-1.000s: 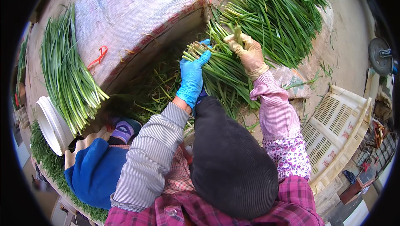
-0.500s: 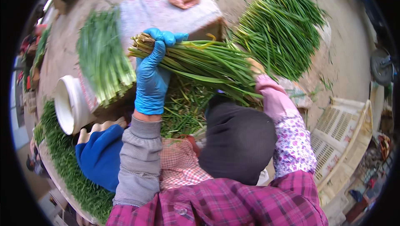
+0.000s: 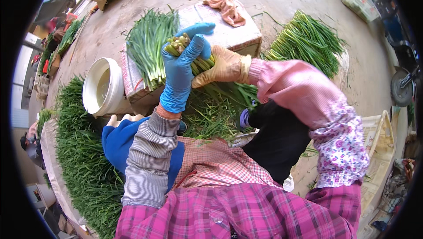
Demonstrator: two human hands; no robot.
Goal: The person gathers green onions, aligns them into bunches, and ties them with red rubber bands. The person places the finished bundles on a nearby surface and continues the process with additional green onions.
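My left hand [image 3: 183, 69], in a blue glove, grips a bunch of green stalks [image 3: 194, 63] near its cut ends. My right hand [image 3: 222, 67], in a tan glove, clasps the same bunch just to the right, touching the left hand. The bunch's leafy end [image 3: 229, 91] trails down and right under my right forearm. Both hands are held over a box [image 3: 233, 36] covered with a pale sheet.
On the box lie a flat pile of green stalks [image 3: 147, 47] and a pinkish cloth [image 3: 227, 8]. A white bucket [image 3: 103, 87] stands at its left. More stalks lie at the right [image 3: 308, 41], along the left [image 3: 83, 159] and as trimmings [image 3: 211, 120] below. A cream crate [image 3: 381, 151] sits right.
The bunch was pulled from the right-hand pile, swung left and raised. Both hands have come together around its cut ends, and the view has shifted so the box sits under them.
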